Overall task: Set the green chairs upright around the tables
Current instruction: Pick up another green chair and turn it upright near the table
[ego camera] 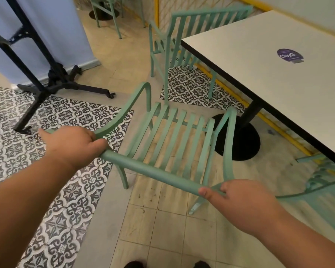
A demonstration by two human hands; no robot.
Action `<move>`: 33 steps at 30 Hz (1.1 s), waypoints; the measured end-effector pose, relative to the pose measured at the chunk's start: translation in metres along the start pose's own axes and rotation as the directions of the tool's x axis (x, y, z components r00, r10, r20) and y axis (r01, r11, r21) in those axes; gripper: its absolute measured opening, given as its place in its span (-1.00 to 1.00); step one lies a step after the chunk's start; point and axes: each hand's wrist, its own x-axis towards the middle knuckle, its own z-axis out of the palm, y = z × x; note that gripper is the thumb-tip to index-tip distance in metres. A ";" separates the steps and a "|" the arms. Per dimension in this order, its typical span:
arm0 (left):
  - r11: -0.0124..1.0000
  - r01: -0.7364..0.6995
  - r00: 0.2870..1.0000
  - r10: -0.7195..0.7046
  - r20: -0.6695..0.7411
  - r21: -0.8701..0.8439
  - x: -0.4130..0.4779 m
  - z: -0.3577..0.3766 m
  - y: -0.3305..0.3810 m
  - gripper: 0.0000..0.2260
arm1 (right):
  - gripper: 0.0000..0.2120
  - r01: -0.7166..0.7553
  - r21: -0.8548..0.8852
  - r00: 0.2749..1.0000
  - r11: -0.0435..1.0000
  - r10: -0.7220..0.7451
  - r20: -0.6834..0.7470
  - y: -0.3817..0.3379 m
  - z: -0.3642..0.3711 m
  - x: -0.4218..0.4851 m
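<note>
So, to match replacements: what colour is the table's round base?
Black. The round base under the white table shows best in the head view.

- The floor (162, 225) is pale beige tile with patches of black-and-white patterned tile at left and centre.
- A green slatted chair (168, 144) stands on it mid-frame.
- A second green chair (182, 45) stands behind, upper centre.
- The white table (269, 78) at right rests on a round black base (240, 140).
- A purple sticker (289, 55) lies on the tabletop.

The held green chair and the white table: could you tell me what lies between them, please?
In the head view, the table's black round base stands on bare floor between the chair and table.
</note>
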 end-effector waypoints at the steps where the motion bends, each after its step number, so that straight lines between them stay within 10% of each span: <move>1: 1.000 -0.010 1.000 0.010 -0.004 0.005 0.003 -0.002 -0.002 -0.59 | -0.20 0.007 0.007 1.000 1.000 -0.007 -0.006 -0.005 0.000 -0.001; 22: 0.987 -0.138 0.986 0.128 0.107 0.088 0.072 -0.015 -0.029 -0.61 | -0.29 0.001 0.065 1.000 0.998 -0.003 0.029 -0.075 0.006 0.004; 27: 0.951 -0.099 0.990 0.064 -0.128 -0.294 -0.008 -0.009 0.023 -0.34 | -0.37 0.109 0.273 0.980 0.956 -0.149 0.132 -0.064 -0.010 0.008; 33: 0.707 0.140 0.988 -0.146 0.051 -0.693 -0.041 0.023 0.075 -0.21 | -0.40 0.287 0.547 0.907 0.786 -0.407 0.109 -0.082 -0.005 0.044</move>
